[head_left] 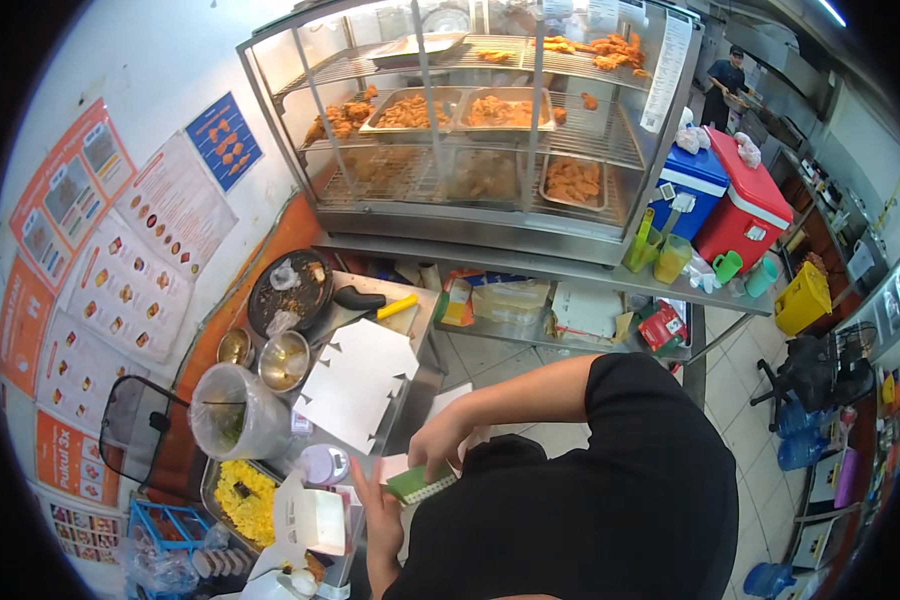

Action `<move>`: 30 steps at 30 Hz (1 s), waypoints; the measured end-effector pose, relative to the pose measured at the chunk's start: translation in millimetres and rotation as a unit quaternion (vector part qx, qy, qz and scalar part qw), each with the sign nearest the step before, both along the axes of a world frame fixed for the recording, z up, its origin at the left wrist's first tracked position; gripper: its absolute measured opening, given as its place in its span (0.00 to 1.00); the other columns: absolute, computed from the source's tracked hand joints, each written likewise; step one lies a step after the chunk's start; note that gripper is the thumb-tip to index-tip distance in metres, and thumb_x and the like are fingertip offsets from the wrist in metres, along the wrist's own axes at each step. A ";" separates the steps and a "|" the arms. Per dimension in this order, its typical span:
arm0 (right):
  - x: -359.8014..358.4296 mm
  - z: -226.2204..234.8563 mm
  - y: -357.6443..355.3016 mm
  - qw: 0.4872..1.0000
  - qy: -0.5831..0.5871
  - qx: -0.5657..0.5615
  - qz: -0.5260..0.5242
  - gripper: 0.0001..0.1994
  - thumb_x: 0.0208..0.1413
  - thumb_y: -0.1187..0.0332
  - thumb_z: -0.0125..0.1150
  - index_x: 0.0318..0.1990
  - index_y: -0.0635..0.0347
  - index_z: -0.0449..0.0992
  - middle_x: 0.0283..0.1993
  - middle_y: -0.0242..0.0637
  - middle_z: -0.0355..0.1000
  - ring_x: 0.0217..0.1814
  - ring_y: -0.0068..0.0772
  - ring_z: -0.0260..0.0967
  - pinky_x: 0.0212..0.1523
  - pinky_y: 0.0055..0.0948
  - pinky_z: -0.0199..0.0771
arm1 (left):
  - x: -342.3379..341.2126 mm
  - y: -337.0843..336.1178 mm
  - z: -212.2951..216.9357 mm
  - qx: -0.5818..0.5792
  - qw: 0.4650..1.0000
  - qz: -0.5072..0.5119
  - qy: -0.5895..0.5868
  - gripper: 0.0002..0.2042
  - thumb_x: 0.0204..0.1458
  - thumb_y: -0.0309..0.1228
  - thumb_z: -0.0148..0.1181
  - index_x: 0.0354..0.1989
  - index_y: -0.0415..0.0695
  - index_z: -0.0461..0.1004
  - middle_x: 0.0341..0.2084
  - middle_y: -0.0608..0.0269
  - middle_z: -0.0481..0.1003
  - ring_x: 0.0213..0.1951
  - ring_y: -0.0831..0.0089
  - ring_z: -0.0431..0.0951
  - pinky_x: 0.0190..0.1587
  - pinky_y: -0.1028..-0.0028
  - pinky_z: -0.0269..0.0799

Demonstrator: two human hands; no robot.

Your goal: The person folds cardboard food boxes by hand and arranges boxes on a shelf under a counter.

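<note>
Black shirt point(610, 500) fills the lower frame, nearest the cam. Just in front of it, both hands meet on a small green pad point(420, 483) w/ a white spiral edge. Left hand point(378, 520) is under it, palm up, fingers loosely curled round the pad's lower end. Right hand point(440, 440) comes over the top, fingers bent down & pinching the pad's upper edge. Pad sits tilted, held in the air just beside the counter point(410, 395) edge.

On the counter to the left: flat white box blank point(358, 380), two steel bowls point(270, 358), dark round tray point(290, 292), wrapped jar point(235, 412), pan of yellow rice point(242, 490), open white box point(310, 515). Behind, a glass warmer point(470, 120) w/ trays of fried chicken; blue cooler point(692, 185) & red cooler point(748, 205) at right. Another person point(727, 82) stands far back, well apart.
</note>
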State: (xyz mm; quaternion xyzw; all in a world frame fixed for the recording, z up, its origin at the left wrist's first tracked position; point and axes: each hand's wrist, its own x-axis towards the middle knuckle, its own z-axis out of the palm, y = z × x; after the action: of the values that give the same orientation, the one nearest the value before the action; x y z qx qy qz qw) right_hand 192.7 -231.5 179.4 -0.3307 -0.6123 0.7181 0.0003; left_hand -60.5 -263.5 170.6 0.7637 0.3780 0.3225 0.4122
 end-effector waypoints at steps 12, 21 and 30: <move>74.0 -75.0 -15.4 0.939 -0.010 0.266 0.217 0.17 0.63 0.62 0.61 0.45 0.73 0.75 0.48 0.50 0.73 0.44 0.45 0.77 0.36 0.46 0.88 | 115.0 -70.7 18.4 -0.060 0.978 0.079 0.182 0.15 0.61 0.29 0.54 0.55 0.35 0.69 0.45 0.40 0.74 0.48 0.44 0.77 0.52 0.60 0.72; 47.3 2.0 -33.1 0.957 -0.060 0.163 0.233 0.16 0.59 0.68 0.60 0.49 0.71 0.77 0.45 0.52 0.75 0.46 0.48 0.77 0.33 0.36 0.90 | 91.7 -77.6 26.0 -0.220 0.943 -0.004 0.251 0.11 0.61 0.33 0.58 0.43 0.36 0.79 0.38 0.45 0.80 0.42 0.53 0.80 0.46 0.61 0.73; 69.2 69.4 -60.3 0.680 0.293 0.661 -0.125 0.10 0.45 0.68 0.70 0.37 0.57 0.81 0.27 0.31 0.70 0.27 0.40 0.67 0.29 0.38 0.69 | 0.6 -125.5 13.2 -0.329 0.943 0.051 -0.013 0.15 0.62 0.37 0.63 0.42 0.35 0.81 0.30 0.69 0.79 0.33 0.83 0.71 0.37 0.73 0.71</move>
State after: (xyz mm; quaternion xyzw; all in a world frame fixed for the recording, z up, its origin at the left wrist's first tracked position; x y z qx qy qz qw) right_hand 261.8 -291.8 248.8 -0.0910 -0.8494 0.1802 0.4876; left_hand -59.9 -389.0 183.8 0.5609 0.4962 0.2112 0.6281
